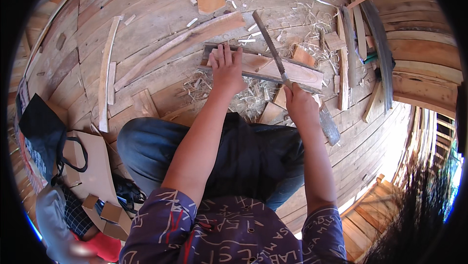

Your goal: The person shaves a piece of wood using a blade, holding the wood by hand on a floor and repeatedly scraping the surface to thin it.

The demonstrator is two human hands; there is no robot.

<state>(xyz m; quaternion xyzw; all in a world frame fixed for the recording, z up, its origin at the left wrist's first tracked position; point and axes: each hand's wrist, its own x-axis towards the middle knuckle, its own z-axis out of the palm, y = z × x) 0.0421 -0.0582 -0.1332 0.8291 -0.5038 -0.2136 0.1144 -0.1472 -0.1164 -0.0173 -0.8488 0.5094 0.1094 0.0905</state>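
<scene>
Left hand (pixel 226 69) pressing plank (pixel 302 72), right hand (pixel 300 104) gripping saw (pixel 269 45)

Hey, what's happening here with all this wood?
A person sits on a plank floor and saws a piece of wood. The left hand presses flat on the reddish board, while the right hand grips the handle of a handsaw whose blade lies across that board. Shavings and offcuts lie around it, a long curved strip lies to the left, and a dark bag rests on the floor at the person's left.
</scene>
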